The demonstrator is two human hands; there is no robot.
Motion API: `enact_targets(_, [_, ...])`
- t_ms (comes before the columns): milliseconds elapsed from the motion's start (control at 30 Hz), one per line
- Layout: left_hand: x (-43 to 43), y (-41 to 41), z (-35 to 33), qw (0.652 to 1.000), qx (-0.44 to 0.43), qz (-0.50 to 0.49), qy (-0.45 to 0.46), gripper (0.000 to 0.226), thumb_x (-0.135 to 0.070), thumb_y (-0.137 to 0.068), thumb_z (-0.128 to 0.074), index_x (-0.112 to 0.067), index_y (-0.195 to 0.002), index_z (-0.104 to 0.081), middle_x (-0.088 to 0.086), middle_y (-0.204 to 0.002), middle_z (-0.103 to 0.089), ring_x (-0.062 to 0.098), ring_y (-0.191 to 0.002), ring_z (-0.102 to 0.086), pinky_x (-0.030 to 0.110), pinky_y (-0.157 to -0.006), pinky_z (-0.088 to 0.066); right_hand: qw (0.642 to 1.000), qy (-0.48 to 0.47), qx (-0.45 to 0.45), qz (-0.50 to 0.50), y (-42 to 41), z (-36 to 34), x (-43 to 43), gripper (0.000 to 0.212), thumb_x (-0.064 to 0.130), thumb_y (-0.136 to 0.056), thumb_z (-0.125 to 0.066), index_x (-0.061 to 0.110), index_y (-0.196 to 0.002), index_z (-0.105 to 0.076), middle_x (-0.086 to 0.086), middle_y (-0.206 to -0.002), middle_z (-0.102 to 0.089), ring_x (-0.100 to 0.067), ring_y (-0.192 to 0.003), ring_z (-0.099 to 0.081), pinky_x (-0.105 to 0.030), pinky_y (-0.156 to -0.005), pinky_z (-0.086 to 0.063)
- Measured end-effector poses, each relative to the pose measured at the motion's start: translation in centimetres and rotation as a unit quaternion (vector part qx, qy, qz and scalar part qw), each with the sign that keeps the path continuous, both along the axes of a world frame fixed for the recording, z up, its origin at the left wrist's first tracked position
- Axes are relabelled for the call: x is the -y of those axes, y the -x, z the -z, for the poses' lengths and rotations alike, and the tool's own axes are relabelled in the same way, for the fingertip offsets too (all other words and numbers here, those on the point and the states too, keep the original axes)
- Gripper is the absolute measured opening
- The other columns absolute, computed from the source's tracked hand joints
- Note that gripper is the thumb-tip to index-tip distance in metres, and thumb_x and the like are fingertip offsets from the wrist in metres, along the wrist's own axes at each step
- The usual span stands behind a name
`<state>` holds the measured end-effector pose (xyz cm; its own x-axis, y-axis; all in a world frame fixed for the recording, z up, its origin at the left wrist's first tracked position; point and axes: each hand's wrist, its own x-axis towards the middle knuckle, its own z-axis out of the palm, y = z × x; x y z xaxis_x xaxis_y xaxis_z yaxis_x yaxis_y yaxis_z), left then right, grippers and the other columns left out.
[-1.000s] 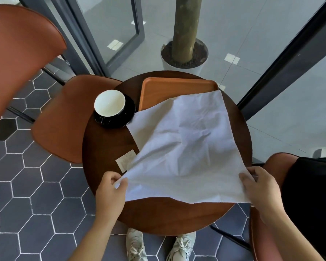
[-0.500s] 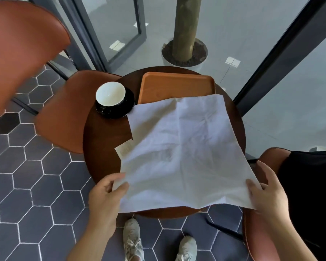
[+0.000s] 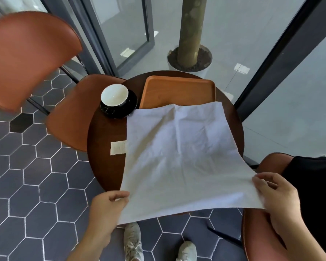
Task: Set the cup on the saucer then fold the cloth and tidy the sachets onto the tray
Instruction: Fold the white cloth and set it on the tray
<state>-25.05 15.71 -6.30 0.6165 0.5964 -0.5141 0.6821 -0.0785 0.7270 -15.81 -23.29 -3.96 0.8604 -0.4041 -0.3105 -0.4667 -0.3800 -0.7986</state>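
Observation:
A large white cloth [image 3: 179, 153] is spread over the round dark wooden table [image 3: 105, 140], its far edge lapping the orange tray [image 3: 177, 91]. My left hand [image 3: 107, 206] pinches the cloth's near left corner, and my right hand [image 3: 279, 200] pinches the near right corner; both corners hang past the table's near edge. A white cup [image 3: 114, 95] stands on a black saucer [image 3: 119, 110] at the table's far left. One pale sachet [image 3: 118, 147] lies at the left, partly under the cloth. Any other sachets are hidden.
Brown chairs stand at the left [image 3: 70, 117] and the near right [image 3: 260, 232]. A potted trunk [image 3: 191, 31] and glass panels sit beyond the table. My shoes [image 3: 133, 242] show on the hexagon-tiled floor below.
Both hands have drawn the cloth toward me, so it lies flatter and squarer, uncovering more of the tray. The near corners now hang beyond the table edge.

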Motion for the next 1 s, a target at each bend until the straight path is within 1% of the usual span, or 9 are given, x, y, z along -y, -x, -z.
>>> enact_targets(200, [-1.1, -0.9, -0.6, 1.000, 0.020, -0.001, -0.006, 0.025, -0.004, -0.085, -0.069, -0.027, -0.088, -0.080, -0.006, -0.082, -0.074, 0.009, -0.063, -0.053, 0.041, -0.066, -0.053, 0.998, 0.001, -0.010, -0.058, 0.5, 0.1, -1.1, 0.013, 0.024, -0.086, -0.072, 0.036, -0.080, -0.072, 0.006, -0.067, -0.072, -0.021, -0.059, -0.065, -0.030, -0.055, -0.049])
enact_targets(267, [-1.3, -1.0, -0.6, 1.000, 0.020, 0.017, 0.006, 0.026, -0.005, -0.086, -0.068, -0.028, -0.090, -0.080, -0.002, -0.076, -0.072, 0.011, -0.057, -0.049, 0.036, -0.054, -0.050, 0.999, -0.018, -0.001, -0.050, 0.5, 0.1, -1.2, 0.012, 0.024, -0.087, -0.073, 0.035, -0.081, -0.073, 0.006, -0.069, -0.074, -0.016, -0.060, -0.066, -0.029, -0.056, -0.049])
enact_targets(333, [-1.4, -0.8, -0.5, 0.997, 0.019, -0.001, 0.073, 0.025, -0.004, -0.087, -0.067, -0.023, -0.095, -0.080, 0.006, -0.085, -0.074, 0.020, -0.064, -0.054, 0.031, -0.047, -0.042, 0.998, -0.059, 0.008, -0.026, 0.6, 0.1, -1.1, 0.010, 0.025, -0.086, -0.075, 0.034, -0.083, -0.075, 0.007, -0.073, -0.075, -0.007, -0.059, -0.067, -0.025, -0.054, -0.049])
enact_targets(400, [-1.3, -0.6, -0.8, 0.982, 0.019, -0.056, 0.181, 0.024, -0.002, -0.088, -0.065, -0.015, -0.103, -0.079, 0.008, -0.100, -0.075, 0.027, -0.086, -0.062, 0.034, -0.060, -0.047, 0.992, -0.125, 0.007, 0.002, 0.7, 0.1, -1.0, 0.004, 0.025, -0.086, -0.076, 0.029, -0.086, -0.078, 0.003, -0.075, -0.076, -0.004, -0.058, -0.066, -0.019, -0.050, -0.050])
enact_targets(533, [-1.6, 0.0, -1.2, 0.928, 0.061, -0.143, 0.339, 0.045, 0.006, -0.079, -0.046, -0.005, -0.113, -0.073, 0.013, -0.113, -0.075, 0.028, -0.102, -0.068, 0.037, -0.080, -0.051, 0.954, -0.298, -0.019, 0.037, 0.5, 0.8, -0.4, 0.019, 0.018, -0.094, -0.062, 0.007, -0.101, -0.076, -0.010, -0.080, -0.072, -0.020, -0.053, -0.061, -0.027, -0.042, -0.044])
enact_targets(700, [-2.5, 0.0, -2.1, 0.925, 0.111, -0.056, 0.360, 0.075, 0.023, -0.058, -0.044, -0.005, -0.125, -0.061, 0.013, -0.117, -0.074, 0.021, -0.103, -0.073, 0.036, -0.088, -0.060, 0.907, -0.419, 0.020, 0.027, -0.7, 0.8, 0.3, 0.049, -0.014, -0.074, -0.038, 0.003, -0.107, -0.070, -0.022, -0.117, -0.071, -0.041, -0.098, -0.072, -0.035, -0.070, -0.062])
enact_targets(767, [-2.8, -0.1, -2.2, 0.948, 0.088, 0.006, 0.305, 0.067, 0.027, -0.071, -0.056, -0.010, -0.126, -0.062, 0.009, -0.116, -0.075, 0.021, -0.107, -0.072, 0.032, -0.090, -0.058, 0.924, -0.379, 0.048, 0.000, -1.2, 0.7, 0.4, 0.041, -0.017, -0.082, -0.046, 0.009, -0.103, -0.071, -0.018, -0.121, -0.070, -0.039, -0.103, -0.071, -0.034, -0.075, -0.061])
enact_targets(833, [-3.0, -0.2, -2.4, 0.982, 0.059, 0.093, 0.153, 0.054, 0.015, -0.075, -0.072, -0.021, -0.116, -0.072, 0.000, -0.107, -0.078, 0.015, -0.098, -0.074, 0.023, -0.087, -0.058, 0.945, -0.320, 0.062, -0.015, -1.7, 0.5, 0.4, 0.020, 0.002, -0.086, -0.067, 0.010, -0.104, -0.073, -0.014, -0.115, -0.074, -0.033, -0.099, -0.074, -0.031, -0.075, -0.061])
enact_targets(1000, [-2.1, -0.4, -3.1, 0.979, 0.106, 0.171, -0.027, 0.043, 0.002, -0.076, -0.081, -0.038, -0.091, -0.076, -0.018, -0.094, -0.077, 0.002, -0.079, -0.073, 0.004, -0.067, -0.050, 0.983, -0.161, 0.088, 0.015, -2.5, 0.3, 0.6, 0.015, 0.033, -0.088, -0.074, 0.019, -0.084, -0.078, -0.009, -0.076, -0.076, -0.021, -0.068, -0.073, -0.030, -0.066, -0.063])
